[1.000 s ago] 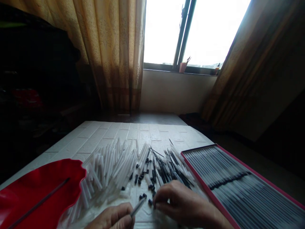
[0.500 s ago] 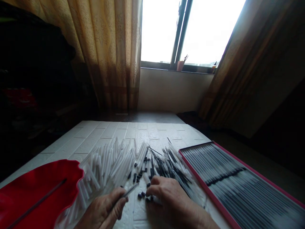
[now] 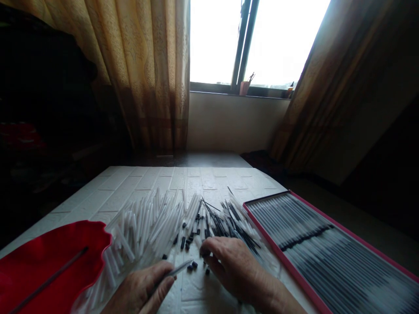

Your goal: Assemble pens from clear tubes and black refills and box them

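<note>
My left hand (image 3: 142, 288) pinches a thin grey, see-through pen tube (image 3: 180, 267) between thumb and fingers, its tip pointing right and away from me. My right hand (image 3: 234, 266) is closed with its fingertips bent down among the small black caps (image 3: 194, 264); whatever they pinch is hidden. More caps lie between the hands and just beyond them. Past my left hand spreads a heap of clear plastic tubes (image 3: 140, 222). Thin black refills (image 3: 218, 222) are heaped beyond my right hand.
A red wavy-edged tray (image 3: 81, 233) with one dark, slim rod (image 3: 52, 279) stands at left. At right lies a pink-edged box (image 3: 266, 233) filled with rows of tubes (image 3: 314, 235). The white brick-patterned table (image 3: 124, 183) reaches toward the window and curtains (image 3: 147, 78).
My right hand has shifted slightly up and its fingers have drawn closer together over the caps. My left hand still holds the tube, lowered a little. The view has turned slightly right.
</note>
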Demonstrator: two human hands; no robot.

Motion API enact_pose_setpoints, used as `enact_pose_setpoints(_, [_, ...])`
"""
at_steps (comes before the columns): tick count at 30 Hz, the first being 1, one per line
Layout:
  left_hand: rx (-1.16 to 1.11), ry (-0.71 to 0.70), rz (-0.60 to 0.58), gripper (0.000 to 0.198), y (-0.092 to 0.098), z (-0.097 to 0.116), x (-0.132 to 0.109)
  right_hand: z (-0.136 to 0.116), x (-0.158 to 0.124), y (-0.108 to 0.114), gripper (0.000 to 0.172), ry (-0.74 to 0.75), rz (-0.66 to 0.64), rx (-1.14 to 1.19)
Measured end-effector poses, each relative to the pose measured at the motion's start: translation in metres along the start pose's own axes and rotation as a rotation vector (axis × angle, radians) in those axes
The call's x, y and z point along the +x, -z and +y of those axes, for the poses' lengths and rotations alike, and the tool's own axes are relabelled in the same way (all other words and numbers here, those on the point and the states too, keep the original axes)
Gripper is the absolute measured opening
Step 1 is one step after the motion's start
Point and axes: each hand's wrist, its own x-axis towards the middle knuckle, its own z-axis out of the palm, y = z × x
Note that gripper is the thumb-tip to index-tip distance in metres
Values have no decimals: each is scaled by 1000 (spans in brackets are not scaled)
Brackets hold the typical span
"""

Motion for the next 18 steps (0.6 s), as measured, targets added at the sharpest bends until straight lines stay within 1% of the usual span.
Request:
enact_pose_setpoints(1, [-31, 30, -2, 15, 0, -1, -2, 0, 0, -1, 11, 9, 6, -10])
enact_pose_setpoints(2, [-70, 67, 22, 15, -1, -3, -5, 1, 0, -1, 11, 14, 11, -22])
enact_pose_setpoints(3, [-116, 113, 77, 16, -1, -6, -8, 1, 0, -2, 11, 13, 19, -36])
enact_pose_setpoints(5, [-219, 216, 255, 20, -1, -12, -16, 2, 0, -2, 14, -8, 49, -49])
enact_pose_setpoints(6, [-272, 262, 345, 23, -1, -15, -20, 2, 1, -2, 18, -18, 70, -41])
enact_pose_setpoints(7, [-327, 298, 419, 25, -1, -18, -24, 2, 1, -2, 23, -24, 94, -25])
enact_pose_setpoints(8, [-381, 326, 466, 26, 0, -21, -26, 1, 1, -2, 27, -24, 120, -5])
enact_pose_setpoints(9, [-429, 349, 492, 25, 0, -23, -29, 1, 1, -3, 30, -15, 145, 16])
enact_pose_setpoints(11, [-494, 367, 516, 23, 1, -26, -31, 0, 2, -5, 25, 35, 184, 55])
enact_pose_setpoints(13, [-502, 361, 519, 22, 1, -27, -31, 0, 3, -6, 19, 80, 233, 86])
enact_pose_setpoints(14, [-491, 354, 516, 23, 0, -27, -31, 2, 3, -6, 19, 88, 265, 100])
enact_pose_setpoints(16, [-458, 336, 506, 24, -1, -27, -30, 7, 3, -3, 20, 63, 340, 122])
enact_pose_setpoints(18, [-437, 315, 493, 24, -2, -25, -30, 14, 3, 3, 20, 5, 392, 133])
